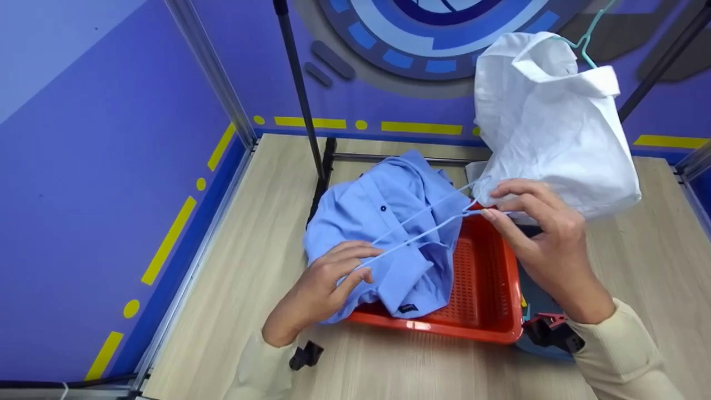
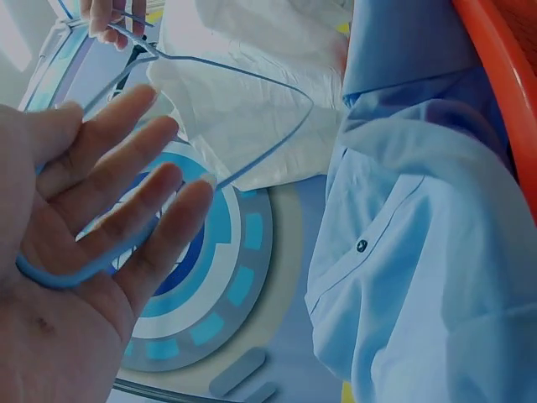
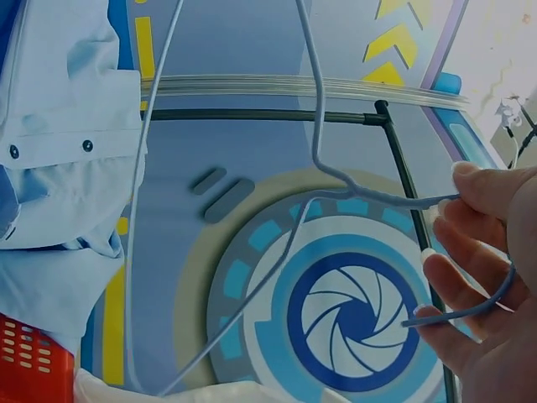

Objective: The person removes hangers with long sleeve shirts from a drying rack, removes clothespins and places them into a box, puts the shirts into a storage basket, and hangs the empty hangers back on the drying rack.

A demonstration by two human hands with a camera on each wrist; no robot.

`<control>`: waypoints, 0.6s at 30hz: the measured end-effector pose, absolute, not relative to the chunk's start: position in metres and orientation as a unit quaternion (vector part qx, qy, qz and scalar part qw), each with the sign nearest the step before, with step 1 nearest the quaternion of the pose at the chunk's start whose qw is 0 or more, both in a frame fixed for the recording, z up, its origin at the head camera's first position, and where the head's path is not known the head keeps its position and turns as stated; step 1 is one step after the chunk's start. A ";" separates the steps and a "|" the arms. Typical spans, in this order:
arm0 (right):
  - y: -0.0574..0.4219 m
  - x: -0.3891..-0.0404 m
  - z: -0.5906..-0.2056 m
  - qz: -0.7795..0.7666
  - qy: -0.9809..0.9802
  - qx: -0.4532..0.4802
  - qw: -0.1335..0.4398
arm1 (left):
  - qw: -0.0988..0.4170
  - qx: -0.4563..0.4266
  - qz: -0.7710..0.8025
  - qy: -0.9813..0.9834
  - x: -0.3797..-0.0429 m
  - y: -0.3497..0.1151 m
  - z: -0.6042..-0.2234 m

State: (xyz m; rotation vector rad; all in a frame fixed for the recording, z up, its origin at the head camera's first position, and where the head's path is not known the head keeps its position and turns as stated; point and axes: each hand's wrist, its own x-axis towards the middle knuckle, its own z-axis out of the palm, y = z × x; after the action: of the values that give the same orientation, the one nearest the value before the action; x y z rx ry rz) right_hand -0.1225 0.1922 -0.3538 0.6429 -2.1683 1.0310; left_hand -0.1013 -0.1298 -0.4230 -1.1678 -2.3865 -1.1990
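Pale-blue hanger (image 3: 359,191) is held between two hands at the center of the frame, above a blue shirt (image 1: 361,222) heaped over a red basket (image 1: 514,289). One end is grasped by the left hand (image 1: 328,280), its thumb set against the frame and its fingers extended across it; the grip's tightness cannot be told. The neck is pinched between thumb and forefinger of the right hand (image 1: 550,233), by which most of the hook is hidden in the head view; the hook's tip is revealed beside the fingers in the right wrist view, where the hanger is cut off at the top edge. Its far bar is nearly lost against the shirt's similar blue. Much of the basket's interior is covered by the shirt, whose sleeves and hem cannot be made out in the folds. At upper right, a white garment (image 1: 561,128) is hung on a green hanger (image 1: 585,41), cropped by the upper edge. At lower right, a dark object (image 1: 536,300) is partly blocked by the basket and right arm and cannot be identified.
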 end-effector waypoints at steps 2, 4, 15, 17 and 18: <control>0.194 -0.122 -0.353 0.401 -0.827 0.233 0.317 | 0.116 -0.393 -0.422 -0.809 -0.102 -0.129 -0.423; 0.197 -0.119 -0.351 0.423 -0.826 0.218 0.304 | 0.113 -0.388 -0.443 -0.800 -0.102 -0.129 -0.421; 0.217 -0.105 -0.359 0.476 -0.832 0.156 0.238 | 0.126 -0.279 -0.600 -0.739 -0.112 -0.132 -0.401; 0.221 -0.105 -0.365 0.476 -0.834 0.153 0.232 | 0.131 -0.268 -0.618 -0.728 -0.115 -0.132 -0.396; 0.222 -0.105 -0.368 0.474 -0.837 0.153 0.228 | 0.132 -0.264 -0.624 -0.723 -0.117 -0.131 -0.393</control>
State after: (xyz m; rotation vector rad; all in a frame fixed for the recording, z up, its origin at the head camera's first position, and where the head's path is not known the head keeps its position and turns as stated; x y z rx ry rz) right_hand -0.1048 0.2223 -0.3679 0.4207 -2.3039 1.3053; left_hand -0.1172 -0.1315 -0.3931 -0.7663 -2.0991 -1.8104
